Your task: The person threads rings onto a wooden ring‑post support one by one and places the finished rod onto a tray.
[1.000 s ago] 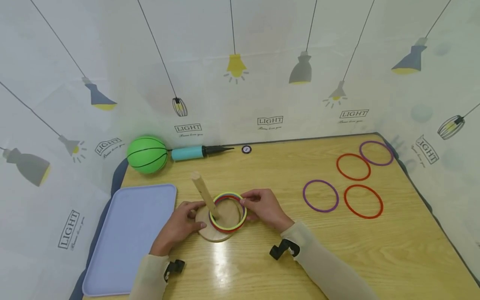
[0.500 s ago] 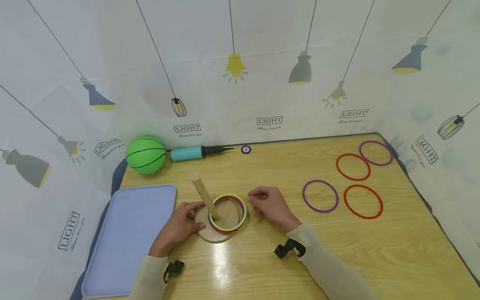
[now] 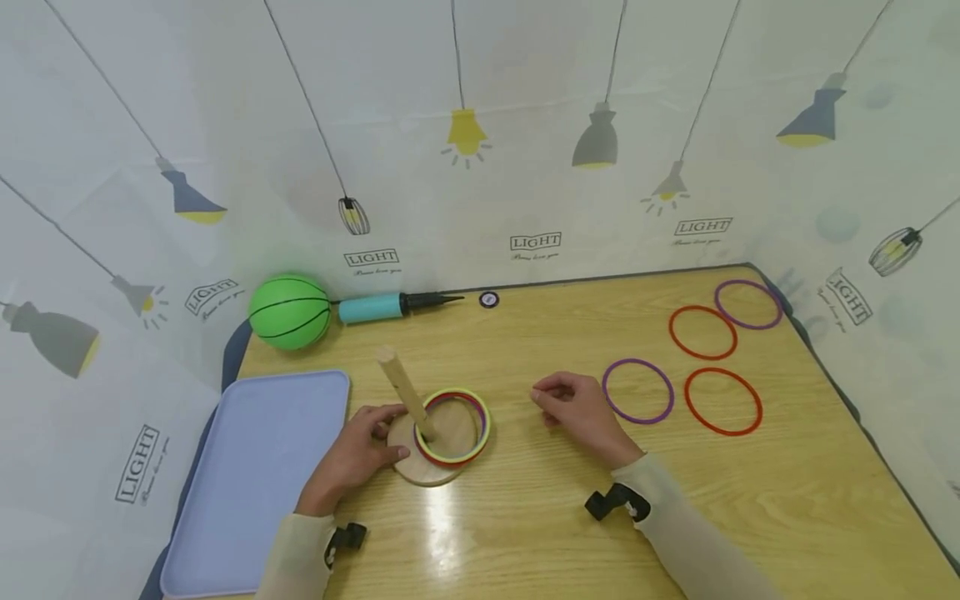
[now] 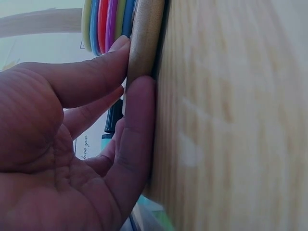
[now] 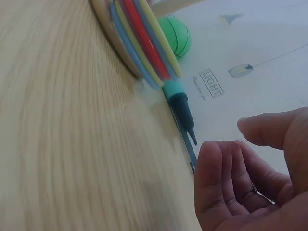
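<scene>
My left hand [image 3: 360, 454] grips the edge of a round wooden base [image 3: 427, 475], with thumb and fingers against its left side. A wooden post [image 3: 401, 383] rises from the base. Several coloured rings lie stacked around the post, a yellow ring [image 3: 487, 417] on top; in the left wrist view red, purple and blue rings [image 4: 126, 19] show below it. My right hand [image 3: 585, 417] is over the table, right of the stack, and holds nothing. Its thumb and loosely bent fingers [image 5: 209, 159] are apart in the right wrist view. Beside it lies a purple ring [image 3: 633, 361].
Two red rings and another purple ring [image 3: 747, 282] lie at the right; the nearer red ring [image 3: 723, 369] is beside the purple one. A lavender tray [image 3: 255, 483] is at the left. Along the back are a green ball [image 3: 290, 312], a blue pump [image 3: 371, 308] and a small round disc [image 3: 489, 299].
My right hand has let go of the yellow ring on the stack and moved right towards the loose purple ring. The left hand has stayed on the base.
</scene>
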Available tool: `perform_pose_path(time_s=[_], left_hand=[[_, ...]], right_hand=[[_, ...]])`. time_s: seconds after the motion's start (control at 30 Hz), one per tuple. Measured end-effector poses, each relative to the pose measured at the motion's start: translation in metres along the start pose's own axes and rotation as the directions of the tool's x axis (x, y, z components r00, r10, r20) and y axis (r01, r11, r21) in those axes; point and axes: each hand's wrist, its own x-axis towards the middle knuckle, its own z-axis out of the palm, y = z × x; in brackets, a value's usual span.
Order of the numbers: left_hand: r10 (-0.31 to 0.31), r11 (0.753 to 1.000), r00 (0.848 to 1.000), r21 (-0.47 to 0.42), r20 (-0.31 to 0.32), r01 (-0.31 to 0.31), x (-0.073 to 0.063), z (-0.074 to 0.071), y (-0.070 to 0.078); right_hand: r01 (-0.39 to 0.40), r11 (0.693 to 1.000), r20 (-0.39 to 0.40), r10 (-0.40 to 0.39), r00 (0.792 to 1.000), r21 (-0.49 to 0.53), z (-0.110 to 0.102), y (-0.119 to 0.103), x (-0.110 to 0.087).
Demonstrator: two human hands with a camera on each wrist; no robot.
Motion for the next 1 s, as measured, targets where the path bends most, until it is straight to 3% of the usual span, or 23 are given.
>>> perform_pose_path(time_s=[0.37,0.57,1.0], left_hand=[[0.007,1.0,1.0,-0.006,0.002,-0.007,-0.001,-0.001,-0.001],[0.02,1.0,1.0,0.009,-0.002,-0.02,0.0,0.0,-0.002],[0.006,1.0,1.0,-0.003,0.004,-0.006,0.001,0.0,-0.002]], right_hand=[[0.08,0.993,-0.086,-0.087,0.992,-0.092,-0.052,0.017,-0.006],[0.144,0.962,-0.15,-0.182,0.972,-0.233,-0.091,0.025,-0.008],[0.148,0.9,-0.242,-0.264,0.934,-0.409,-0.15,0.044,-0.009]])
